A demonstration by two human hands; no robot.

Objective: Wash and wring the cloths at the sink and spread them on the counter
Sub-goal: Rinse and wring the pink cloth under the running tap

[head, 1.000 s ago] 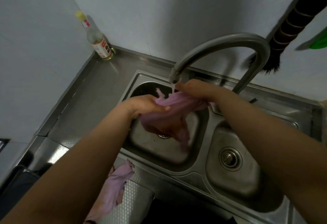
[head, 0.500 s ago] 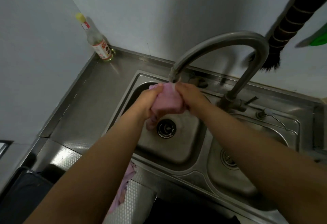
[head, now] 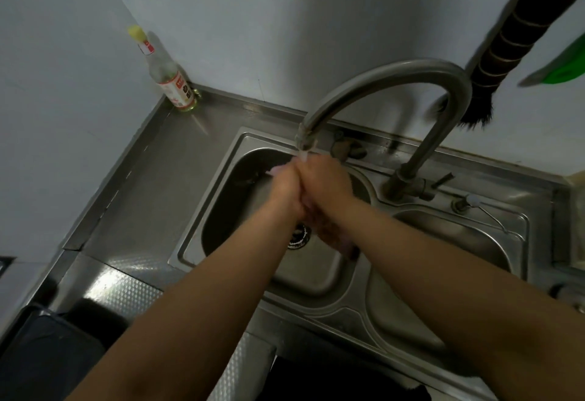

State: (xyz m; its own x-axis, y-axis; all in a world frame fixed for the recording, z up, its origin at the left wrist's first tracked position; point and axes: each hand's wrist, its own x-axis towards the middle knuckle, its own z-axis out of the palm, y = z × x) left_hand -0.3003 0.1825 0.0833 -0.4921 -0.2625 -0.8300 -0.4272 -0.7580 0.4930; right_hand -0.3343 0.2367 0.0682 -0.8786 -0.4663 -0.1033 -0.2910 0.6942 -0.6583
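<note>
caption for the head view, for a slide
Both hands, left and right, squeeze a pink cloth under the running faucet.

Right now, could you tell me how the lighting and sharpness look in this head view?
Head view: dim; glare on the counter; wide-angle bending at the edges; the clasped left hand and right hand are soft; the brush casts a wall shadow.

Dim corner of pale walls (head: 221, 5), where a brush (head: 512, 49), perhaps bristled, hangs.

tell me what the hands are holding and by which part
Both hands, left hand and right hand, grip the bunched pink cloth between them; which part cannot be told.
</note>
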